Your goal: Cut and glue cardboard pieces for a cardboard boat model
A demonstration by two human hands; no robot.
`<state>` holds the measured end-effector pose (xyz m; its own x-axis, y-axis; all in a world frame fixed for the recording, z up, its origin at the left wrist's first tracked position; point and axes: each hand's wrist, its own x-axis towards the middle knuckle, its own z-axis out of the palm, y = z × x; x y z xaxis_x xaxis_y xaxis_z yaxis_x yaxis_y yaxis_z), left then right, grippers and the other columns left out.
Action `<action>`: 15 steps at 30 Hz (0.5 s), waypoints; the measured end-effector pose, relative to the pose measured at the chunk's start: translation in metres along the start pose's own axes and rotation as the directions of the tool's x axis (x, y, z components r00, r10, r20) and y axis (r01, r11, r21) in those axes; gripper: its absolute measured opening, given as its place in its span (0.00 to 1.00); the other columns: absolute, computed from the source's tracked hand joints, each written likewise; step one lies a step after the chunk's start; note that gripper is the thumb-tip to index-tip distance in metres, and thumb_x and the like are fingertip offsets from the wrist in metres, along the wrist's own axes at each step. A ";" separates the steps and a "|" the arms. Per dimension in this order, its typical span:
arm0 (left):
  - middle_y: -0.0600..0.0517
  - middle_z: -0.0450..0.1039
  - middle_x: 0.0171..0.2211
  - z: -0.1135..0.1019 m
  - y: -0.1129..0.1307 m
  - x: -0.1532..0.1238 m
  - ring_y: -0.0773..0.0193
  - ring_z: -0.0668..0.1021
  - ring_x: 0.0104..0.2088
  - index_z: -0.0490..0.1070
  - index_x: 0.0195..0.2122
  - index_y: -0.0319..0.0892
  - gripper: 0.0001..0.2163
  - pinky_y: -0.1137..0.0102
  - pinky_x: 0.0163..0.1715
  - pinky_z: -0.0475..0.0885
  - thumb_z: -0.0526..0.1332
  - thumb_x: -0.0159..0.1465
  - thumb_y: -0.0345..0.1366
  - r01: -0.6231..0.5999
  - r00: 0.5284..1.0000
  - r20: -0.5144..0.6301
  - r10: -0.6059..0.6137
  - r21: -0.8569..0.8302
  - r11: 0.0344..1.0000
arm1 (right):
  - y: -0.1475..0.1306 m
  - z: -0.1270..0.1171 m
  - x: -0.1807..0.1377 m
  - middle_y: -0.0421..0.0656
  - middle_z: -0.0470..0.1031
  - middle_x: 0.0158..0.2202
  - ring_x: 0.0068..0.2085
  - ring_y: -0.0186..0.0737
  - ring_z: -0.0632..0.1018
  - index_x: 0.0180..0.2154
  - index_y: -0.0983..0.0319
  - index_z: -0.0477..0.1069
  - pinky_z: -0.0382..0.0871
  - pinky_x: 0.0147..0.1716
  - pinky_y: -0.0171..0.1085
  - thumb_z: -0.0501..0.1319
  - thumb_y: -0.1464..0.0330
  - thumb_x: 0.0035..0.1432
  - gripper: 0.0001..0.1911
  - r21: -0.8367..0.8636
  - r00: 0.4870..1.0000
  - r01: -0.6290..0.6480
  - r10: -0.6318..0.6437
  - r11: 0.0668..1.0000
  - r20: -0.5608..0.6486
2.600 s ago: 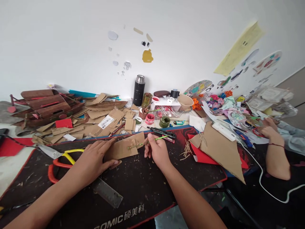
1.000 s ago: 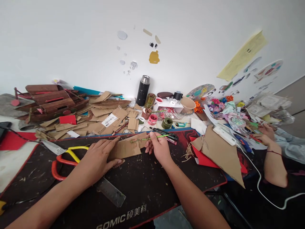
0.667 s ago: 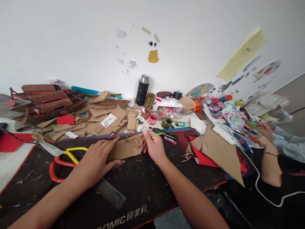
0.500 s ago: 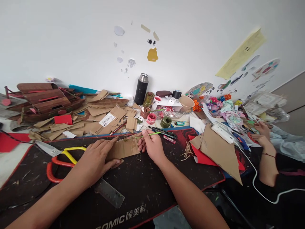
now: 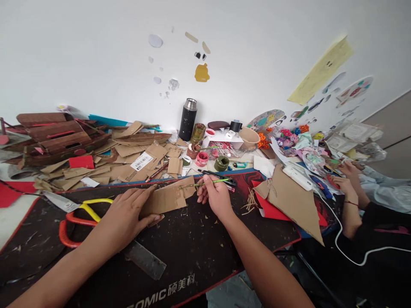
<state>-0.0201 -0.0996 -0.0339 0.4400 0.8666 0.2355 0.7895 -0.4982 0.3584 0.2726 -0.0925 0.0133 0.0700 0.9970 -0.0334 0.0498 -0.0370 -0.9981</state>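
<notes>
A strip of brown cardboard (image 5: 168,197) lies at a slant on the dark mat, held at its left end between the thumb and fingers of my left hand (image 5: 128,214). My right hand (image 5: 215,196) pinches a thin green paintbrush (image 5: 221,180), its tip touching or just above the strip's right part. Beneath my left wrist a clear ruler (image 5: 150,262) sticks out. Large scissors (image 5: 88,209) with yellow and orange handles rest left of that hand. Beyond my right hand are open paint jars, one pink (image 5: 202,160) and one dark green (image 5: 221,163).
Cardboard scraps (image 5: 128,169) and a brown model ship (image 5: 58,137) crowd the back left. A black flask (image 5: 188,122) stands by the wall. To the right lie a cardboard sheet (image 5: 293,194) and a white power strip (image 5: 298,177). Another person's hands (image 5: 348,184) are at far right.
My right hand has shifted right with the paintbrush, away from the strip's right end, and more of that end shows. My left hand keeps its hold. The whole view has slid slightly.
</notes>
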 end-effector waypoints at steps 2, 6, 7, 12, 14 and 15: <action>0.36 0.79 0.60 0.000 0.000 0.000 0.37 0.78 0.60 0.66 0.71 0.39 0.37 0.48 0.59 0.72 0.60 0.69 0.60 0.005 1.000 0.004 -0.005 -0.005 1.000 | -0.001 -0.005 -0.002 0.38 0.75 0.22 0.17 0.34 0.77 0.35 0.61 0.72 0.66 0.15 0.29 0.63 0.39 0.63 0.30 -0.004 1.000 0.001 -0.001 1.000 -0.015; 0.37 0.79 0.60 0.000 0.001 0.000 0.38 0.78 0.61 0.66 0.72 0.41 0.37 0.48 0.59 0.72 0.59 0.69 0.61 0.018 1.000 -0.001 -0.018 -0.011 1.000 | -0.001 -0.006 -0.003 0.37 0.75 0.21 0.16 0.34 0.76 0.34 0.60 0.72 0.66 0.14 0.29 0.63 0.39 0.63 0.30 0.012 1.000 0.006 -0.006 1.000 -0.027; 0.37 0.79 0.60 0.000 0.001 0.000 0.38 0.78 0.60 0.66 0.72 0.42 0.37 0.48 0.59 0.72 0.59 0.69 0.61 0.022 1.000 -0.003 -0.022 -0.012 1.000 | -0.001 -0.004 -0.003 0.38 0.75 0.21 0.16 0.34 0.76 0.34 0.60 0.72 0.66 0.14 0.29 0.63 0.39 0.63 0.30 0.020 0.999 0.012 -0.012 1.000 -0.031; 0.37 0.79 0.61 0.000 0.000 0.000 0.37 0.78 0.61 0.67 0.71 0.43 0.37 0.48 0.59 0.72 0.59 0.68 0.62 0.021 1.000 0.002 -0.021 -0.014 1.000 | -0.002 0.009 0.000 0.38 0.75 0.22 0.16 0.34 0.76 0.35 0.60 0.71 0.65 0.14 0.30 0.62 0.39 0.64 0.29 0.060 0.999 0.041 -0.039 0.997 -0.031; 0.37 0.79 0.61 0.000 0.000 0.000 0.38 0.77 0.62 0.66 0.72 0.43 0.37 0.48 0.60 0.71 0.59 0.69 0.62 0.015 1.000 0.003 -0.015 -0.011 1.000 | -0.001 0.012 0.000 0.37 0.75 0.22 0.16 0.34 0.76 0.35 0.60 0.71 0.65 0.14 0.29 0.62 0.40 0.65 0.29 0.047 0.999 0.037 -0.037 0.998 -0.007; 0.37 0.79 0.61 0.000 0.000 0.000 0.38 0.77 0.62 0.65 0.72 0.43 0.37 0.48 0.60 0.71 0.59 0.69 0.62 0.013 1.000 0.004 -0.013 -0.010 1.000 | 0.000 0.012 0.000 0.37 0.75 0.22 0.16 0.33 0.76 0.35 0.60 0.71 0.65 0.14 0.29 0.62 0.40 0.65 0.29 0.032 0.999 0.036 -0.036 0.999 0.002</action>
<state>-0.0201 -0.0996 -0.0341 0.4312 0.8731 0.2275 0.7907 -0.4872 0.3707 0.2608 -0.0918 0.0129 0.0660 0.9978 0.0025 0.0202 0.0012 -0.9998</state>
